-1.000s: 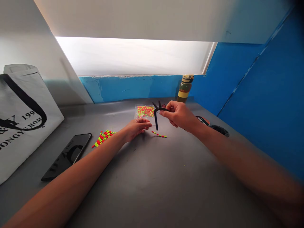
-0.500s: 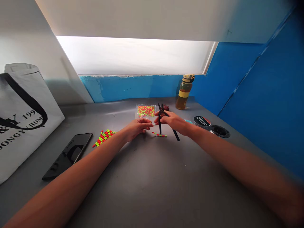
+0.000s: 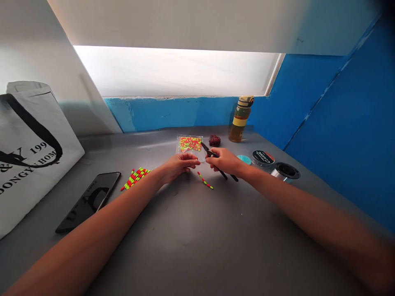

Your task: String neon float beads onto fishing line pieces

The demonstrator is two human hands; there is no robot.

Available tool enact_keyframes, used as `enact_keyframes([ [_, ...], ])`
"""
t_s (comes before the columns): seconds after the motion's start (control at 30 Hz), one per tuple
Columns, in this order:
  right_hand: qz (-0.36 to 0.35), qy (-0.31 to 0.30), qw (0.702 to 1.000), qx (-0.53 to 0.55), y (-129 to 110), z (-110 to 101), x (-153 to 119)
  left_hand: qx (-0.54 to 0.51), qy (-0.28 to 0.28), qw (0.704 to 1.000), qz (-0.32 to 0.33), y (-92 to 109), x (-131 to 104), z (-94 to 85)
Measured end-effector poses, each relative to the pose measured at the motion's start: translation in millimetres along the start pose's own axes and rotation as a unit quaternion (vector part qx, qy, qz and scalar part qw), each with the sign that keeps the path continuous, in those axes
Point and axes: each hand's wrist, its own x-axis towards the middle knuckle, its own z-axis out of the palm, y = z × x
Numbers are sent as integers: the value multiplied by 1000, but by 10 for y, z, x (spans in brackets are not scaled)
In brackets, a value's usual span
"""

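My right hand (image 3: 222,161) holds black pliers or scissors (image 3: 210,152), their tips pointing up and left and the handles trailing below. Just to its left, my left hand (image 3: 180,165) is pinched closed on something thin, too small to make out. A short string of red and yellow-green beads (image 3: 205,180) hangs or lies beneath the gap between both hands. Behind them is a clear bag of loose red and yellow beads (image 3: 190,144). Beyond my left forearm, several rows of the same beads (image 3: 135,178) lie together on the grey table (image 3: 185,242).
A dark phone (image 3: 89,201) and a white bag (image 3: 33,152) are at the left. Dark red cord (image 3: 214,140) and a bottle (image 3: 240,121) stand behind; a teal disc (image 3: 244,159), a black-labelled spool (image 3: 263,157) and another spool (image 3: 286,170) are at the right.
The black tool has tilted from upright to slanting left, and its blades look closer together. The short bead string has swung from nearly level to sloping down to the right.
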Motion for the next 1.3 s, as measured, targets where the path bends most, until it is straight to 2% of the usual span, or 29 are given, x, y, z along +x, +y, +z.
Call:
enact_keyframes([
  [0.2,-25,26,971,-238,1,65,-52,6,0,1000,5,8,-11,4],
  [0.37,-15,22,949,-314,86,93,-63,-6,-5,1000,-2,-13,7,-14],
  [0.6,-13,35,943,-331,101,94,-51,-11,-13,1000,-5,-10,1,-19],
  [0.9,-17,-8,940,-340,81,89,-24,-6,-17,1000,-11,-29,18,-38],
  [1.07,-28,-18,941,-337,97,66,7,40,-14,999,-16,-37,36,-56],
  [1.3,-3,-62,962,-267,160,33,63,50,6,998,-25,12,23,-14],
])
